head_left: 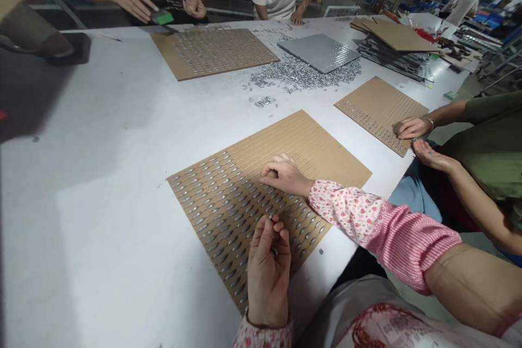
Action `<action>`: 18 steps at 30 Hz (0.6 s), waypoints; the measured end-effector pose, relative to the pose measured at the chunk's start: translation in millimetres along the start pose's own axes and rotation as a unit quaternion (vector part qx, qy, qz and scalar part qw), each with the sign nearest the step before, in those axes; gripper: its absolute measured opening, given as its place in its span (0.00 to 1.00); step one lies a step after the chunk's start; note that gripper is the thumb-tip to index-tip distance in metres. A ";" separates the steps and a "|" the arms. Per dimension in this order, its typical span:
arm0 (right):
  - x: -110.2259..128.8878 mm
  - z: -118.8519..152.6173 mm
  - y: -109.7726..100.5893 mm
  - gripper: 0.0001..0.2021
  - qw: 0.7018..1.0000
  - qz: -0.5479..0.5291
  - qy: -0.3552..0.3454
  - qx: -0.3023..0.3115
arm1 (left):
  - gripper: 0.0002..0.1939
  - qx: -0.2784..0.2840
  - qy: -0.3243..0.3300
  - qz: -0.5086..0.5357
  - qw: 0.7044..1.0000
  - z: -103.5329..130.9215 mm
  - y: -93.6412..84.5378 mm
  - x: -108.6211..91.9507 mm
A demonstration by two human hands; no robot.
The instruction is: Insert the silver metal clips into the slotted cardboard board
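A brown board [326, 144] lies before me on the white table, with rows of small silver leaf-shaped pieces [212, 190] covering its left and near part. Its far right part shows bare ruled lines. My left hand [267, 269] is palm up above the near edge, thumb and fingers closed on small silver pieces; a bit shows at the fingertips and something dark in the palm. My right hand [287, 175] reaches over the middle of the board, at the border of the filled rows. Its thumb and index finger are pinched together, and whatever lies between them is hidden.
Loose silver pieces [302, 75] are heaped beyond my board, beside a grey panel [320, 51]. A co-worker's hands [414, 128] are over another board [379, 106] at right. Two people stand across the table near a third board [220, 51]. Stacked boards [402, 35] sit far right.
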State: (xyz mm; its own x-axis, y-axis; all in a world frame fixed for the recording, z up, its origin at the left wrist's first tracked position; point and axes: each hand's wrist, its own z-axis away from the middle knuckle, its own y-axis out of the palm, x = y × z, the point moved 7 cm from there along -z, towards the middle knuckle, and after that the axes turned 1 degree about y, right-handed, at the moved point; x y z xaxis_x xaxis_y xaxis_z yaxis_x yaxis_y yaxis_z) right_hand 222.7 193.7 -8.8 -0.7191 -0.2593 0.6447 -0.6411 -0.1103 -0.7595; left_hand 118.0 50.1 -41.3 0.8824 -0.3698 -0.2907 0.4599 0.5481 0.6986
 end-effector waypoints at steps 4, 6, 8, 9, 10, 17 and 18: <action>32.0 26.1 -5.6 0.10 0.961 -0.200 -0.065 0.180 | 0.07 0.007 -0.005 0.005 1.000 -1.4 0.1 2.4; 44.7 41.5 -7.8 0.10 0.933 -0.243 -0.100 0.244 | 0.05 0.021 0.001 0.002 1.000 -1.1 2.0 3.4; 46.8 49.0 -7.4 0.10 0.925 -0.252 -0.112 0.263 | 0.03 0.033 0.003 -0.003 0.999 0.1 4.8 4.3; 42.7 48.3 -6.3 0.10 0.927 -0.257 -0.100 0.255 | 0.03 0.031 0.000 -0.004 1.000 1.0 5.9 4.7; 35.5 44.6 -5.7 0.10 0.933 -0.263 -0.076 0.233 | 0.04 0.024 -0.005 -0.005 1.000 2.0 6.5 5.0; -21.5 7.9 -16.7 0.08 0.998 -0.040 0.051 0.007 | 0.17 -0.011 -0.058 0.003 0.998 5.2 6.2 6.5; -24.1 6.6 -16.3 0.08 0.998 -0.013 0.058 0.001 | 0.17 -0.016 -0.067 0.003 0.998 4.9 4.3 7.9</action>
State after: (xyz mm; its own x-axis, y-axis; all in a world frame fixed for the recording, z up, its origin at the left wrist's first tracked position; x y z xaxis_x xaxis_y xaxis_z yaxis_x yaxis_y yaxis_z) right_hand 252.3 195.4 -12.5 -0.7291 -0.1436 0.6691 -0.6586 -0.1182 -0.7431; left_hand 126.4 45.9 -37.4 0.8654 -0.4618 -0.1946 0.4590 0.5744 0.6777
